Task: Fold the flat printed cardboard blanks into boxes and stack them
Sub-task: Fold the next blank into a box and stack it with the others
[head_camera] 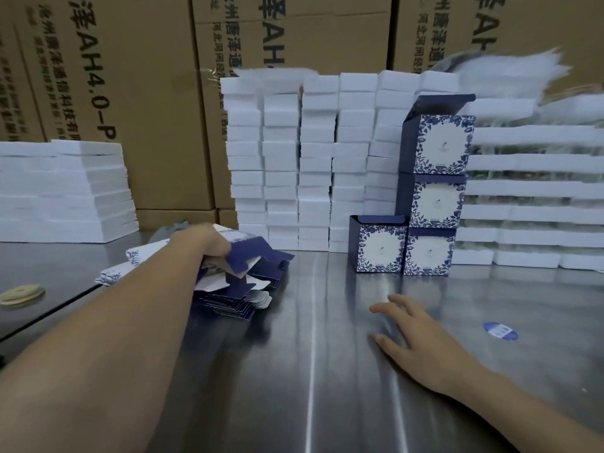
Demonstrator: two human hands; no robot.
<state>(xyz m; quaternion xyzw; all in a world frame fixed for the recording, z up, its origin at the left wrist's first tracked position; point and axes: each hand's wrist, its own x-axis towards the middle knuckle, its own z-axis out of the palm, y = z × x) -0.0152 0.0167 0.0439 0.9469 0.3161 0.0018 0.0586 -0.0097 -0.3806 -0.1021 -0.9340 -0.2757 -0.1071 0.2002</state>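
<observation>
here left hand (209, 241) seemingly grasps a blank (250, 260); right hand (415, 333) splayed, released.

The one camera, worn on the head, looks forward and down across the steel table (310, 371), near enough that the left hand (209, 243) and right hand (408, 328) reach in across the lower half. It faces the brown cartons (147, 93) behind; the upper right looks smeared, possibly by motion.
</observation>
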